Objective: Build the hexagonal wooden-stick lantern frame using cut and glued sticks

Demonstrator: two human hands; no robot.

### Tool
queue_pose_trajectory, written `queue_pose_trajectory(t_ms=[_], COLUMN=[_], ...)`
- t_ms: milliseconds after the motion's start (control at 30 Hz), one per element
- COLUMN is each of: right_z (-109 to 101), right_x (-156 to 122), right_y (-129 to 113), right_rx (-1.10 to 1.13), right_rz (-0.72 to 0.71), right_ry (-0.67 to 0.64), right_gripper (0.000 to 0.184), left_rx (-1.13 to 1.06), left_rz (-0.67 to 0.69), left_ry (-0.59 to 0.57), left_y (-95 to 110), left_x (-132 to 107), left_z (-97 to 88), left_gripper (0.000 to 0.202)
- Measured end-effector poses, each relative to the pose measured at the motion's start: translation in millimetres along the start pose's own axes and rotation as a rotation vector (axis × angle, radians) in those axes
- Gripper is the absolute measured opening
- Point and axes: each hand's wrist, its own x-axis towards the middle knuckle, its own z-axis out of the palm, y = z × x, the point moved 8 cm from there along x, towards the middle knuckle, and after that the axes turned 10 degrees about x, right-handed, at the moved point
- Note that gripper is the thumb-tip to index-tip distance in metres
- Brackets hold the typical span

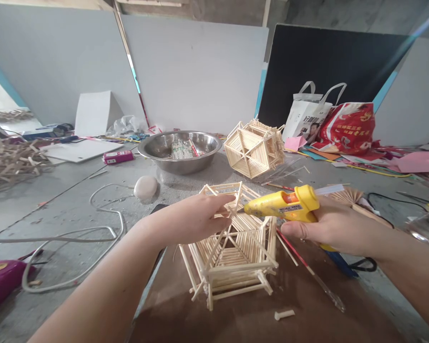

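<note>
My right hand (pixel 331 225) grips the yellow glue gun (pixel 284 205); my left hand (pixel 195 216) is at the far side of the stick frame (pixel 236 270) on the brown board (pixel 243 326) — pinching or not, I can't tell. One slip of the gun could burn me.

pale upright panels (pixel 196 76), black panel (pixel 329 71), grey concrete wall (pixel 343 13)

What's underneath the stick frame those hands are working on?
A brown board shows around the near side of the frame and seems to run beneath it. The frame hides most of the patch directly below, so anything else there can't be made out.
</note>
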Motion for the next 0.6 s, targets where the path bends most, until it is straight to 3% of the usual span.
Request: queue_pose_trajectory(t_ms=[100, 367, 467, 600], right_z=[0.2, 0.7, 1.6, 0.6], right_x=[-2.0, -4.9, -4.3, -4.2], right_y=[1.1, -0.9, -1.4, 0.7], right_rx=[0.014, 0.12, 0.138, 0.125], right_rz=[0.003, 0.016, -0.013, 0.056], right_ry=[-0.011, 0.005, -0.013, 0.031], right_gripper=[0.036, 0.026, 0.033, 0.035], left_rx=[0.036, 0.037, 0.046, 0.048], left_rz=[-0.032, -0.034, -0.026, -0.02], left_ry=[-0.053, -0.043, -0.04, -0.037], left_y=[-2.2, -0.4, -0.1, -0.4], left_x=[-0.1, -0.4, 0.0, -0.1], left_z=[3.7, 2.2, 2.1, 2.2], left_gripper=[0.035, 0.035, 0.035, 0.034])
